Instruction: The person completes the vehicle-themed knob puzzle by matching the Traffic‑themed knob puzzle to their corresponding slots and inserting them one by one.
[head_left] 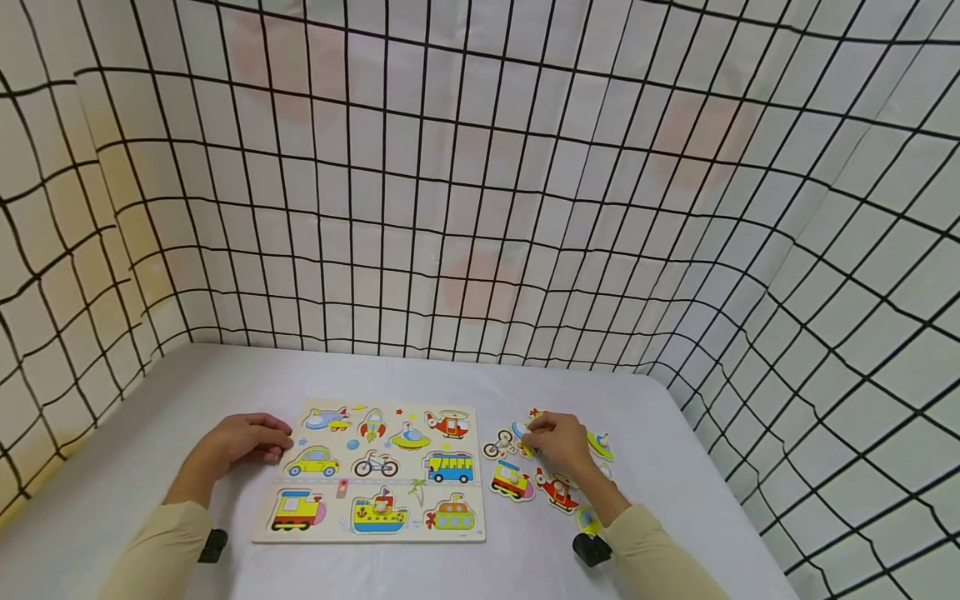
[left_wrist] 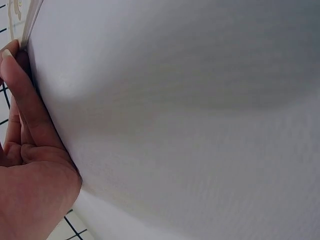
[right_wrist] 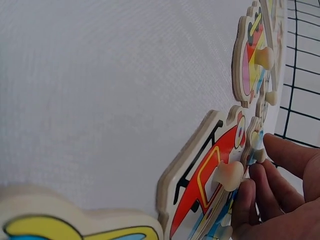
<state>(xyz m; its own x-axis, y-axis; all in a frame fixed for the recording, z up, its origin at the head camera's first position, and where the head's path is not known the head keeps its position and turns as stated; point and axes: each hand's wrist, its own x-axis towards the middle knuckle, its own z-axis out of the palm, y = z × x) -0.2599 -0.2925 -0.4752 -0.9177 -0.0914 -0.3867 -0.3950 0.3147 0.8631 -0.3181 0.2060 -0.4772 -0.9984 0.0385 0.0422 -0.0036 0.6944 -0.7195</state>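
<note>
A wooden peg puzzle board [head_left: 341, 487] printed with vehicles lies on the white table. At its left edge rests my left hand [head_left: 251, 439], fingers loosely bent, fingertips beside the board's rim; the left wrist view shows this hand [left_wrist: 35, 135] low over the cloth. Right of the board, my right hand [head_left: 561, 442] pinches the knob of a blue-and-yellow puzzle piece [head_left: 519, 431], partly hidden by the fingers. In the right wrist view, thumb and fingers of this hand [right_wrist: 280, 185] close around the small wooden knob [right_wrist: 259, 155]. A boat piece [head_left: 379, 512] with a knob sits in the board.
Around my right hand lie a bicycle piece [head_left: 498, 444], a train piece [head_left: 512, 481], a red helicopter piece [head_left: 557, 490], a flying saucer piece [head_left: 601, 446] and a yellow-and-blue piece [head_left: 588, 522] partly under the wrist. Black wire grid [head_left: 420, 208] fences the table's back and sides.
</note>
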